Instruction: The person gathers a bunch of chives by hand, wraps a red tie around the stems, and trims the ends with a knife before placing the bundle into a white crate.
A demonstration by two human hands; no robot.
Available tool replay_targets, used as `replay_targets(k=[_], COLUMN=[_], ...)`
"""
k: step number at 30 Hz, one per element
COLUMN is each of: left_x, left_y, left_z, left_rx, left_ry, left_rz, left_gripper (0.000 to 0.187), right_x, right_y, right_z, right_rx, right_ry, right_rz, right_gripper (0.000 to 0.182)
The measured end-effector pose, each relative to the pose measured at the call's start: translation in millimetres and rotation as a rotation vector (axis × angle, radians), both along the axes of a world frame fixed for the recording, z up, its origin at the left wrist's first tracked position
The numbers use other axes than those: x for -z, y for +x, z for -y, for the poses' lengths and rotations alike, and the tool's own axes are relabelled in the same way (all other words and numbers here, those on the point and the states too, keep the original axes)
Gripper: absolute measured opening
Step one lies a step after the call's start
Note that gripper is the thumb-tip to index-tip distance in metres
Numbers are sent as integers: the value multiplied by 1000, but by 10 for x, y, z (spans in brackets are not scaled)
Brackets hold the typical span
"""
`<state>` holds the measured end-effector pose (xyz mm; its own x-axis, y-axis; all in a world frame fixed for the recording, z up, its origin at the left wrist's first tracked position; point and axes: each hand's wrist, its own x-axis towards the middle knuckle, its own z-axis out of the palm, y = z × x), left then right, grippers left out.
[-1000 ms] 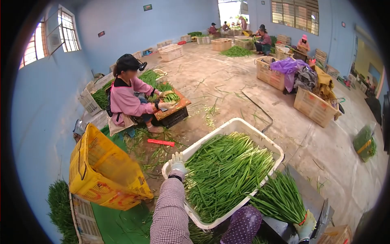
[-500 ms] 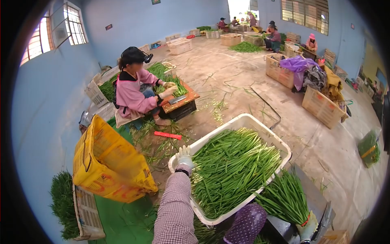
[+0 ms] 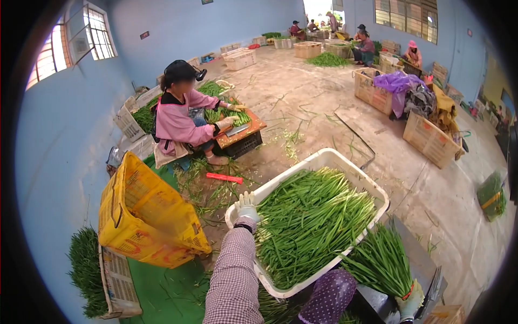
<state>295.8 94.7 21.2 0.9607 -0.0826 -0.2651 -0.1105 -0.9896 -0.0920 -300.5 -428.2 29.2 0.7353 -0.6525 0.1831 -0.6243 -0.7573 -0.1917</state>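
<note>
A white plastic tub (image 3: 377,189) stands in front of me, heaped with loose green garlic chives (image 3: 307,221) with pale stem ends. My left hand (image 3: 247,206), in a pale glove, lies against the tub's left rim with its fingers stretched out. At lower right my gloved right hand (image 3: 412,302) is closed round the stem end of a bundle of chives (image 3: 380,262). A red band (image 3: 407,292) circles the bundle by my fingers. Its leaves fan up and left, against the tub's near right side. Below it lies a dark flat surface (image 3: 407,245).
At left a yellow crate (image 3: 154,243) leans beside a crate of chives (image 3: 120,281). A person in pink (image 3: 181,121) works at a low board (image 3: 243,137) with a knife (image 3: 236,130). A red object (image 3: 224,177) lies on the floor. Crates with bags (image 3: 431,140) stand at right.
The co-worker's hands have moved apart over the chives on the board. My hands keep their places on the tub and the bundle; the view has shifted slightly.
</note>
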Motion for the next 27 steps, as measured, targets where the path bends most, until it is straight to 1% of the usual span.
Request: replay_targets(k=[5,10,12,16,18,21,24,27], left_x=[-122,-96,-64,-95,-50,-26,-29,-41], left_y=[-43,-27,-33,-40,-41,-38,-49,-48], left_z=[30,36,27,43,40,30,33,43], left_rx=[6,4,10,6,-10,-8,-5,-3], left_ry=[-1,6,3,8,6,7,16,32], left_rz=[-35,-29,2,-23,32,40,41,43], left_gripper=[131,132,133,134,132,132,132,132], right_x=[-69,28,16,-33,-18,-55,-59,-108], right_y=[-7,-52,-50,-17,-28,-3,8,11], right_z=[-34,29,16,-22,-35,-43,-54,-68], right_rx=[2,-12,16,25,-5,-2,-18,-6], right_ry=[24,9,34,60,17,39,3,39], right_rz=[2,-12,-31,-34,11,1,25,4], right_gripper=[116,118,120,120,123,118,117,117])
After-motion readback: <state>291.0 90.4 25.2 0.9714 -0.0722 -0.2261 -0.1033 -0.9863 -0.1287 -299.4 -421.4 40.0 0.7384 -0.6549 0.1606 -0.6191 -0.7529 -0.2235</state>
